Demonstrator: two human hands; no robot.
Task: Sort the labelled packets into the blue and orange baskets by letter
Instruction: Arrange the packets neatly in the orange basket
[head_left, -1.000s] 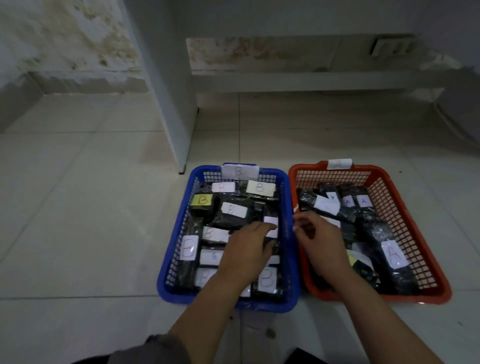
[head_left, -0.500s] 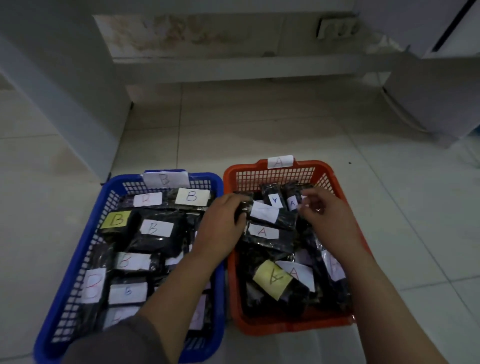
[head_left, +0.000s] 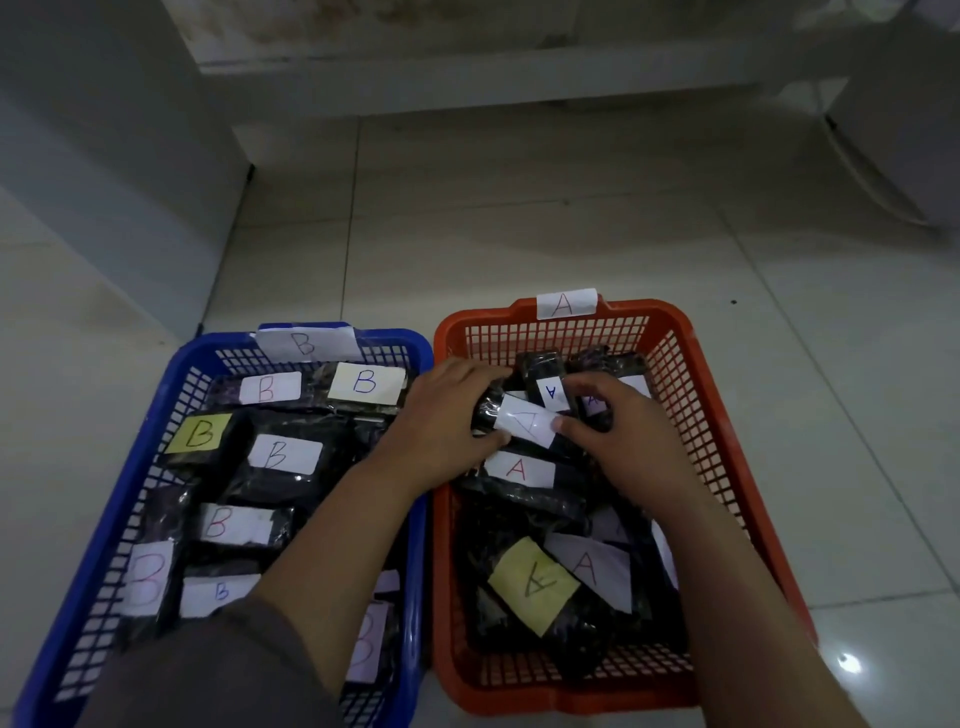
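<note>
Two mesh baskets stand side by side on the floor. The blue basket (head_left: 171, 379), tagged B, holds several black packets with B labels. Beside it on the right, the orange basket (head_left: 696, 415), tagged A, holds several black packets with A labels. Over the far half of the orange basket, my left hand (head_left: 447, 415) and my right hand (head_left: 618, 431) both grip one black packet with a white A label (head_left: 524, 421), one hand at each end. My left forearm crosses the blue basket's right rim.
Pale floor tiles (head_left: 519, 218) stretch beyond the baskets. A white cabinet panel (head_left: 104, 182) rises at the back left and a low wall ledge (head_left: 467, 78) runs across the back. A white appliance with a cord (head_left: 893, 135) stands at the far right.
Both hands left the blue basket area and came together over the orange basket. They now hold one A packet between them. The view has shifted right and closer.
</note>
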